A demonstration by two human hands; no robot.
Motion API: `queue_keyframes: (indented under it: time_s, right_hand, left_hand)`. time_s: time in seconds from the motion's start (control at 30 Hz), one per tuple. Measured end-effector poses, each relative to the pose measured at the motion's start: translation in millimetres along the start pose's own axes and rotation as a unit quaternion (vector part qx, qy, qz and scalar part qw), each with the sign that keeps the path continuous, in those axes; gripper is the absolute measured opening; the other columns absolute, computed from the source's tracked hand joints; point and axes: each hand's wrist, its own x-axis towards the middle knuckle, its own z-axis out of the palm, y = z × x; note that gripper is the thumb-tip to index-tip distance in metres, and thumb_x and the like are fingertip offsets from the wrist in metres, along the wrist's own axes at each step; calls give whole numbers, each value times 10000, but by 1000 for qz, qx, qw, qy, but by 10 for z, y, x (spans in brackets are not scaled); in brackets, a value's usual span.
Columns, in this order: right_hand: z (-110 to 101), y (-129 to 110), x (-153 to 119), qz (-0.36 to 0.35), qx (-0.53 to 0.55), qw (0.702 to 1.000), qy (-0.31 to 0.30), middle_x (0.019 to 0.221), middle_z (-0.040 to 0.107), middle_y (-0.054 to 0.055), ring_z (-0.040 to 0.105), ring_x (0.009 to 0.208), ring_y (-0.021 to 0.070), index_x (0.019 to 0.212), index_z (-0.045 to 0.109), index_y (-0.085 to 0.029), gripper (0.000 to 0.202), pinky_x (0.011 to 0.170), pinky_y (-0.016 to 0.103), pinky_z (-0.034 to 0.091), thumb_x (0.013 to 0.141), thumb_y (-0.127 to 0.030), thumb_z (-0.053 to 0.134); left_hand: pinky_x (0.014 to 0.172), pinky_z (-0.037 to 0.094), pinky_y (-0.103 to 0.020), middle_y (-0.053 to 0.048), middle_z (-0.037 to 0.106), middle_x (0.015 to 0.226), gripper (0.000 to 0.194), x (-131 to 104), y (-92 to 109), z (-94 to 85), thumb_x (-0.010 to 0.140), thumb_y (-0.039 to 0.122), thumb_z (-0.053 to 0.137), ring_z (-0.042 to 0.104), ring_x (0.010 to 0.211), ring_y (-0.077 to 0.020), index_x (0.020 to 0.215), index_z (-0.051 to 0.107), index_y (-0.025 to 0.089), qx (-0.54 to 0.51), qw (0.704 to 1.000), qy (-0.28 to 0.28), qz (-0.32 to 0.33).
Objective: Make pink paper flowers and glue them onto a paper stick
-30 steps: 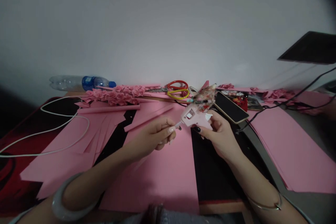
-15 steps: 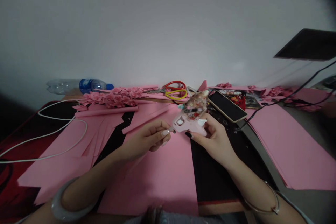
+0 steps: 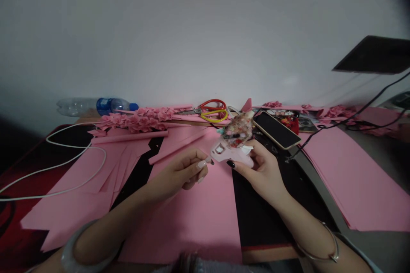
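My right hand (image 3: 264,172) is closed around a pale pink plastic device (image 3: 229,152) with a small window and a white lever-like part. Its thumb, with a black nail, presses on the near side. A bumpy, multicoloured, speckled lump (image 3: 238,130) rises from the top of the device. At the left end of the device, my left hand (image 3: 188,168) is closed in a pinch; what sits between its fingertips is too small to make out. Both hands are above a large pink paper sheet (image 3: 192,226) lying on the black table (image 3: 265,217).
Behind lie scissors (image 3: 214,111) with red and yellow handles, pink paper flowers (image 3: 137,120) and a plastic bottle (image 3: 112,106). A phone (image 3: 278,130) is at the right, near stacked pink paper (image 3: 358,175). A white cable (image 3: 104,158) loops over papers at the left.
Almost everything stays the same. The pale pink device tilts slightly in my right hand, and my left hand shifts a little at its left end.
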Motion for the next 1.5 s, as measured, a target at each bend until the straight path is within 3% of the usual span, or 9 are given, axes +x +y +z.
queue_keyframes:
  time_s: [0.43, 0.83, 1.03, 1.17, 1.5]
  right_hand:
    - [33, 9, 4, 37, 49, 998, -15, 678, 532, -30, 447, 578, 115, 838, 539, -203, 228, 504, 218, 361, 722, -279, 720]
    - [69, -11, -4, 14, 19, 997, 67, 693, 631, -12, 578, 608, 152, 914, 563, -226, 310, 530, 246, 442, 647, -206, 720]
    - [78, -30, -17, -1, 8, 997, 78, 675, 605, -26, 538, 583, 133, 902, 572, -220, 283, 514, 231, 411, 663, -192, 720]
    - [84, -15, -30, -3, -14, 998, 67, 629, 543, -38, 471, 555, 115, 775, 543, -213, 180, 493, 219, 369, 684, -206, 698]
    - [144, -12, -50, 21, -9, 998, 58, 602, 463, -47, 400, 537, 106, 707, 454, -222, 237, 465, 211, 334, 696, -262, 687]
  left_hand:
    - [421, 159, -160, 66, 469, 671, 140, -11, -58, -15, 956, 323, 499, 243, 455, -28, 919, 486, 188, 22, 999, 13, 22]
    - [423, 161, -166, 60, 450, 646, 176, -17, 19, -45, 950, 357, 497, 239, 474, -48, 929, 513, 183, 47, 999, -19, -7]
    - [421, 156, -161, 60, 443, 649, 186, -25, 14, -11, 944, 359, 509, 238, 479, -46, 946, 525, 174, 31, 999, -11, -11]
    - [419, 143, -161, 67, 446, 655, 185, -19, -18, 11, 932, 365, 532, 227, 465, -39, 926, 495, 184, 15, 1000, 7, -6]
    - [407, 119, -167, 72, 428, 659, 170, -5, -111, 37, 938, 361, 536, 174, 438, -29, 929, 487, 199, -37, 999, 25, 28]
